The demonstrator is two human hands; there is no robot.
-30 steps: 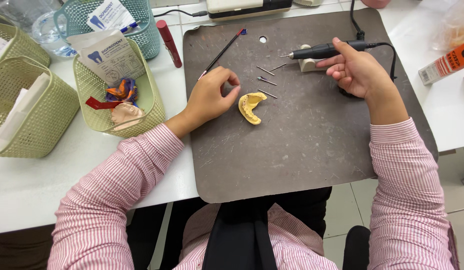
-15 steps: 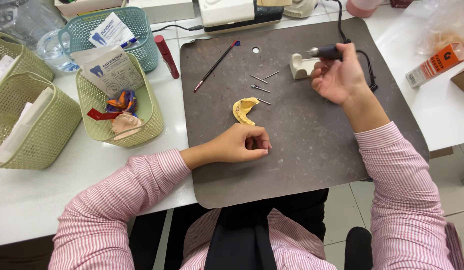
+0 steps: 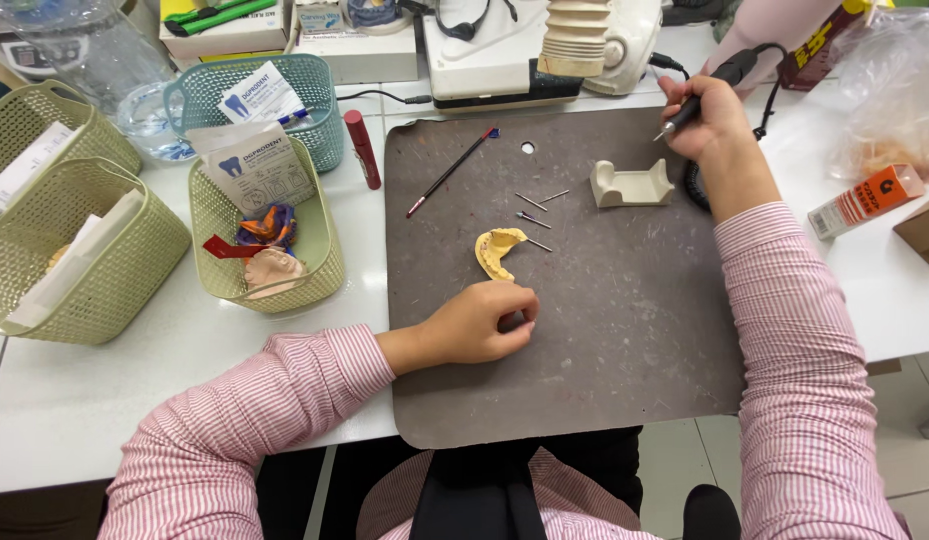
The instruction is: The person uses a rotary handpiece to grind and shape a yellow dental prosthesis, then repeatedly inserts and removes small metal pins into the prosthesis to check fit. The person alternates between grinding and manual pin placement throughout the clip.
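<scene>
Yellow dental cast [image 3: 498,250] on mat, just beyond curled left fingers [image 3: 515,310].

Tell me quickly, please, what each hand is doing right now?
Left hand: fingers curled shut on the grey mat; whether it holds anything cannot be told.
Right hand: closed around a black corded handpiece, tip pointing down.

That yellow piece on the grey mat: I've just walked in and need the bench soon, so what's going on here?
A person sits at a grey mat. The right hand holds a corded pen-like tool up near the mat's far edge. The left hand rests curled on the mat, pinching something too small to make out. The yellow horseshoe-shaped cast lies untouched just beyond it, with thin metal pins and a white holder further back.
</scene>
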